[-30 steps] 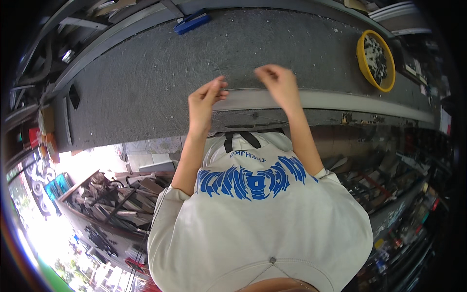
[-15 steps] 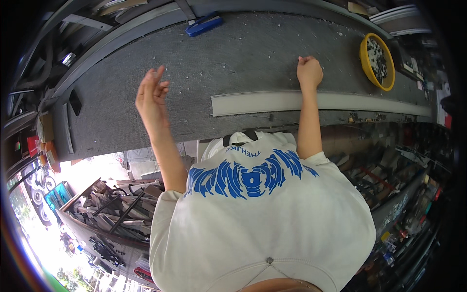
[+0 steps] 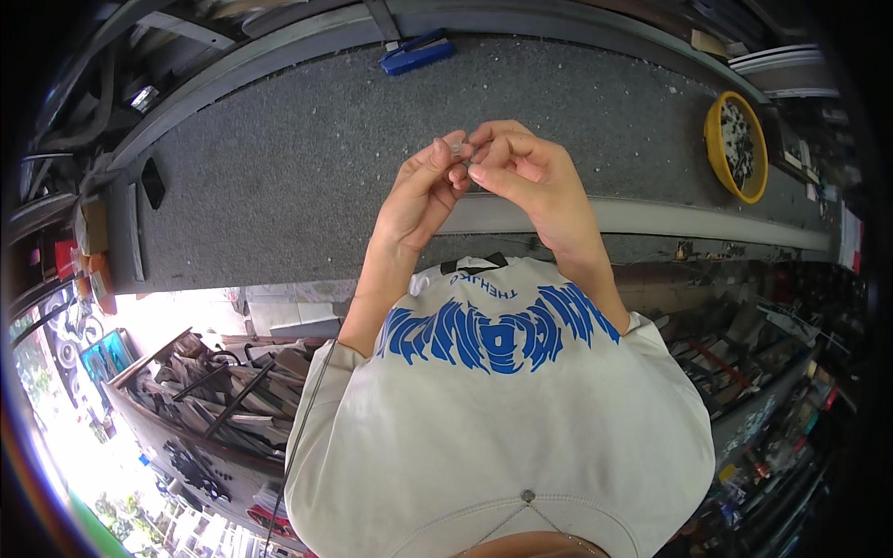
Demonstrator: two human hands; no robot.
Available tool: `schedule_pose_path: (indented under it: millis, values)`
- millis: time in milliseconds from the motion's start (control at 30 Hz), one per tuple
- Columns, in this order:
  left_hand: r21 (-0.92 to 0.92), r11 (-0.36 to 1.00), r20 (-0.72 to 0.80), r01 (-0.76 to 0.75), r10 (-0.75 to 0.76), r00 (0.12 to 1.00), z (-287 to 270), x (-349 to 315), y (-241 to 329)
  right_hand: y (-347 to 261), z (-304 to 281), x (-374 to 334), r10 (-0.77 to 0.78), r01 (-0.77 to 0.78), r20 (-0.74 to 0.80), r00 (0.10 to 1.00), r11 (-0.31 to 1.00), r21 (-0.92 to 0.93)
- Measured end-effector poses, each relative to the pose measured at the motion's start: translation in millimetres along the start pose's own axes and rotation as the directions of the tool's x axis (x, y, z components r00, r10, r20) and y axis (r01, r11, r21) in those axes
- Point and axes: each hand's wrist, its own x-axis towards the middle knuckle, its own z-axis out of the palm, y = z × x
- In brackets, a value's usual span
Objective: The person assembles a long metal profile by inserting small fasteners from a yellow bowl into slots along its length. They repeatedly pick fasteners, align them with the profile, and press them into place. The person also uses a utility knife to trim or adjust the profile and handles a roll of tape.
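1. Looks like a workshop, open at lower left to bright daylight (image 3: 84, 465) and greenery (image 3: 130, 511).
2. Centres on a long grey workbench (image 3: 279, 186), dotted with pale crumbs (image 3: 673, 90).
3. Includes, on that bench, a long pale strip (image 3: 642, 216), what seems a blue tool (image 3: 417, 56), and a yellow bowl (image 3: 713, 149) of small black and white scraps (image 3: 737, 144).
4. On the person's left, shows a bin (image 3: 246, 470) crammed with long narrow pieces (image 3: 223, 381).
5. At far right, shows crowded storage (image 3: 800, 418), too jumbled and shadowy for naming single items.

One left hand (image 3: 417, 200), one right hand (image 3: 544, 181), one bench (image 3: 279, 177)
One small clear piece (image 3: 457, 147); far, one blue tool (image 3: 417, 59); right, one yellow basket (image 3: 715, 156); near, one pale bar (image 3: 660, 219).
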Motion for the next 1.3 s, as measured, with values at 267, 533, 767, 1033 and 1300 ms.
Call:
schedule_pose_path:
  millis: [267, 533, 767, 1033, 1300]
  values:
    - [0.001, 1.0, 0.064, 0.023, -0.023, 0.998, -2.9, -1.1, -11.3, 10.2, -9.2, 1.3, 0.106, -0.106, 0.045, 0.993, 0.994, -0.007]
    - [0.027, 0.999, 0.016, 0.035, -0.035, 0.999, 3.6, -6.8, -10.5, 13.4, -13.6, 3.5, 0.144, -0.149, 0.092, 0.985, 0.987, 0.051]
    - [0.022, 0.999, 0.012, 0.038, -0.039, 0.999, 7.6, -9.3, -10.6, 13.3, -15.5, 5.4, 0.147, -0.151, 0.101, 0.984, 0.988, 0.037]
    - [0.025, 0.999, 0.034, 0.022, -0.023, 0.999, 0.9, -11.7, -12.7, 8.7, -11.5, 0.5, 0.065, -0.064, 0.036, 0.997, 0.998, -0.014]
    - [0.213, 0.963, -0.033, -0.164, 0.174, 0.984, 1.0, -9.1, -10.3, 14.9, -13.8, 4.3, -0.017, 0.025, 0.038, 0.999, 0.973, -0.229]
